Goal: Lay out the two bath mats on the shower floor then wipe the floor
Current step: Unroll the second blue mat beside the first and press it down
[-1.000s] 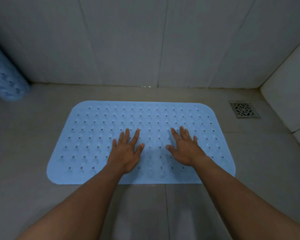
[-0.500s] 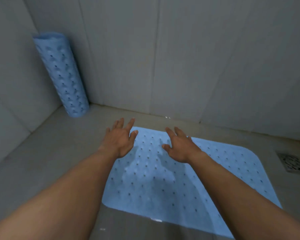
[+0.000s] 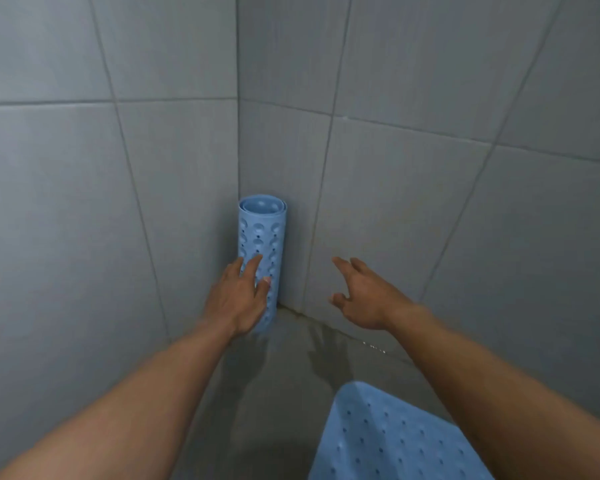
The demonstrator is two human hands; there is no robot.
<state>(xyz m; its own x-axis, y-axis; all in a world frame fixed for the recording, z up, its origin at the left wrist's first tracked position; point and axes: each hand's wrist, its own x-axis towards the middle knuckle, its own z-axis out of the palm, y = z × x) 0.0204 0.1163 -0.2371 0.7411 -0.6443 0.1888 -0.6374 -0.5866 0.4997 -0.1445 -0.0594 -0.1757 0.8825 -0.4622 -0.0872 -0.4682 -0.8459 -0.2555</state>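
A rolled blue bath mat (image 3: 262, 233) stands upright in the corner where two tiled walls meet. My left hand (image 3: 238, 299) rests against the lower part of the roll, fingers spread over its front and thumb on its right side, not closed around it. My right hand (image 3: 366, 296) hovers open in the air to the right of the roll, apart from it, fingers apart and empty. A second blue bath mat (image 3: 385, 441) lies flat on the floor at the bottom right, partly covered by my right forearm.
Grey tiled walls (image 3: 430, 168) close in on the left and at the back. The grey shower floor (image 3: 278, 386) between the roll and the flat mat looks wet.
The view has swung up and left toward the corner. Both hands have left the flat mat and reached forward; my left hand now touches the rolled mat.
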